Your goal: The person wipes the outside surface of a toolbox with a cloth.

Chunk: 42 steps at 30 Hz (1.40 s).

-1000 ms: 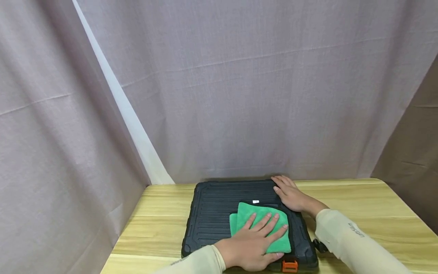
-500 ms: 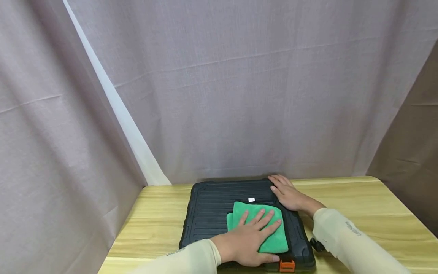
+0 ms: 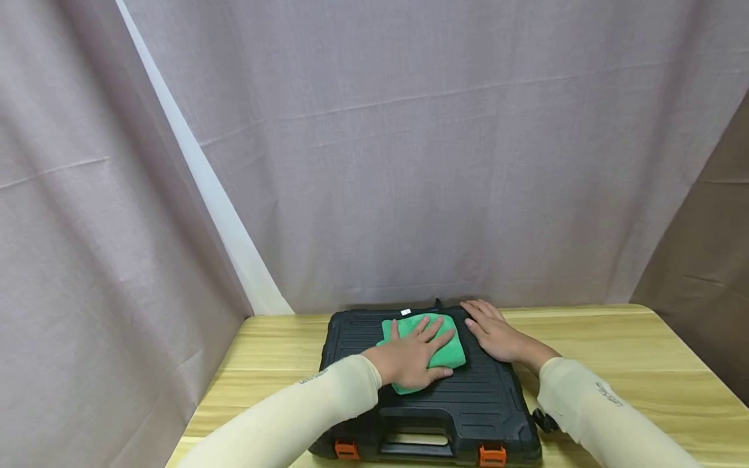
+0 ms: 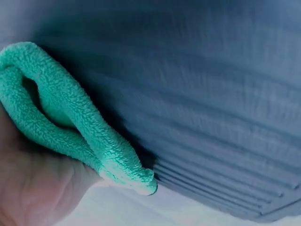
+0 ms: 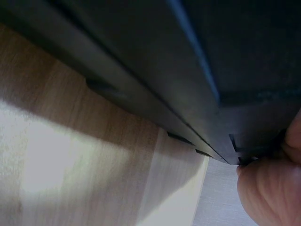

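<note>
A black ribbed tool case [image 3: 468,396] lies flat on the table, its carry handle [image 3: 415,449] and two orange latches [image 3: 493,455] toward the person. My left hand [image 3: 406,357] presses a folded green cloth [image 3: 449,351] onto the lid with spread fingers. In the left wrist view the cloth [image 4: 80,117] bulges in a loop beside the hand, over the ribbed lid [image 4: 211,127]. My right hand [image 3: 494,331] rests on the far right corner of the case, fingers extended. In the right wrist view its fingers [image 5: 268,188] touch the case's corner.
The wood-patterned table [image 3: 608,351] reaches back to a mauve curtain [image 3: 445,162]. A pale gap [image 3: 205,175] splits the curtain at left. A small black object [image 3: 545,420] sits by the right sleeve. A white label [image 3: 406,312] is on the lid near its back edge.
The left hand has slid the green cloth away from the person and slightly left across the lid, uncovering the handle and left latch. The right hand stays at the far right corner.
</note>
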Each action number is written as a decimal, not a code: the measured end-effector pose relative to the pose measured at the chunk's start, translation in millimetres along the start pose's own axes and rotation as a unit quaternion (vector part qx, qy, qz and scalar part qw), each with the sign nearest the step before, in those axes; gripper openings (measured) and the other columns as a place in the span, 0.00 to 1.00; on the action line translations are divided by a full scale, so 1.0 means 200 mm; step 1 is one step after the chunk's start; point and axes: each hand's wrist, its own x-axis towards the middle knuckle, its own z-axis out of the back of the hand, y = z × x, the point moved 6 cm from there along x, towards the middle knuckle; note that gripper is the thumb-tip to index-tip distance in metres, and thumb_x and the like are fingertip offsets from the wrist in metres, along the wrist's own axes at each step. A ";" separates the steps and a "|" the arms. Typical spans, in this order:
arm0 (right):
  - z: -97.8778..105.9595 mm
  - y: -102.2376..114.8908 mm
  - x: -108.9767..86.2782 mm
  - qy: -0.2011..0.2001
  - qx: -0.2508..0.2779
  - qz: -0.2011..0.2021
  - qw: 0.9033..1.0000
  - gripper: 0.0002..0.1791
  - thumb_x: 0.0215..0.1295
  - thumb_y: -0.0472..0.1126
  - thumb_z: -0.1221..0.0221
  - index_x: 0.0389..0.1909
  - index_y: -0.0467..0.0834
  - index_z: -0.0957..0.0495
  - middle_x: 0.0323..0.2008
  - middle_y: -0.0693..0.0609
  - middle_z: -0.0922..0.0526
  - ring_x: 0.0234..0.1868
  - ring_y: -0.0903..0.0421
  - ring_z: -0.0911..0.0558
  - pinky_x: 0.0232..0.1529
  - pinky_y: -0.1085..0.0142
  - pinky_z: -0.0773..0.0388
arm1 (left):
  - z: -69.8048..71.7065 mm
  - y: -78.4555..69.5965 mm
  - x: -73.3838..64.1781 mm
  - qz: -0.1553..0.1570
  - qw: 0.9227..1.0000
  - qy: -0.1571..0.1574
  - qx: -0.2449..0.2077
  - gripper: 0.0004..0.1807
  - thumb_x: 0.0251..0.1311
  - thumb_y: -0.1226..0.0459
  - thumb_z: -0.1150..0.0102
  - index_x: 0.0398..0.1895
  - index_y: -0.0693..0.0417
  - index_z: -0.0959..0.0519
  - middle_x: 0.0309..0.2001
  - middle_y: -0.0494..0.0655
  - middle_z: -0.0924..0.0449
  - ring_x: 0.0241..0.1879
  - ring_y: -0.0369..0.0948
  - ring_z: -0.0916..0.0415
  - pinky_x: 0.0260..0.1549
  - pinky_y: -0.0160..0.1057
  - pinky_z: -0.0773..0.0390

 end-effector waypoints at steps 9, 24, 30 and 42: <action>0.02 0.01 -0.03 -0.005 0.000 0.000 1.000 0.30 0.89 0.45 0.60 0.81 0.30 0.42 0.80 0.26 0.42 0.82 0.22 0.50 0.78 0.24 0.51 | 0.07 0.14 0.15 0.029 0.999 -0.008 -0.026 0.43 0.78 0.30 0.63 0.88 0.25 0.62 0.90 0.35 0.68 0.90 0.43 0.69 0.82 0.75 0.61; 0.03 0.01 -0.08 -0.006 0.000 0.001 1.000 0.30 0.89 0.44 0.59 0.81 0.29 0.42 0.80 0.26 0.41 0.81 0.22 0.49 0.77 0.24 0.51 | 0.15 0.16 0.30 0.173 0.981 0.043 -0.070 0.45 0.74 0.27 0.64 0.89 0.27 0.55 0.89 0.36 0.54 0.89 0.44 0.57 0.86 0.60 0.53; 0.03 0.01 -0.08 -0.025 -0.003 0.025 0.999 0.29 0.89 0.43 0.59 0.79 0.28 0.39 0.77 0.25 0.37 0.79 0.21 0.46 0.75 0.24 0.48 | 0.16 0.17 0.31 0.189 0.978 0.051 -0.070 0.46 0.73 0.25 0.65 0.89 0.26 0.56 0.89 0.35 0.55 0.89 0.43 0.58 0.87 0.60 0.54; -0.01 0.00 -0.08 -0.035 0.018 0.038 0.998 0.30 0.89 0.45 0.59 0.78 0.27 0.39 0.76 0.22 0.39 0.78 0.18 0.48 0.74 0.22 0.50 | 0.09 0.46 0.21 0.178 0.976 0.028 -0.123 0.49 0.73 0.26 0.61 0.89 0.36 0.52 0.89 0.43 0.50 0.89 0.50 0.55 0.85 0.67 0.57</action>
